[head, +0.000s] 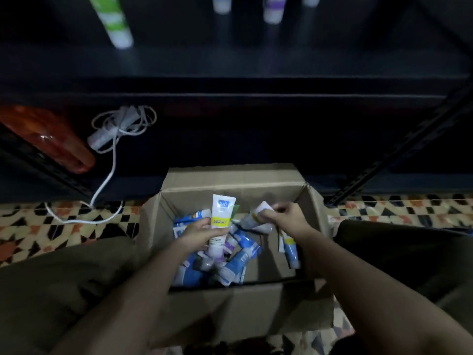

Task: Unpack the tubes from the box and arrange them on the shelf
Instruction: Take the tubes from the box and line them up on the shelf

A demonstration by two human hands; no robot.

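A: Big dark shelf [230,60] above, open box [230,180] below, loose tubes [240,265] heaped inside.

B: Left hand [197,233] grips a white tube [220,224]; right hand [284,215] curls around another tube [256,213]. Light, squashy, probably slick; take them mid-body.

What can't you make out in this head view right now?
- Shelf tubes: tops cut off by the top edge.
- Tube in right hand: label hidden by fingers, blurred.
- Box bottom: buried under tubes and both arms.
- Orange object: too dark and blurred to identify.
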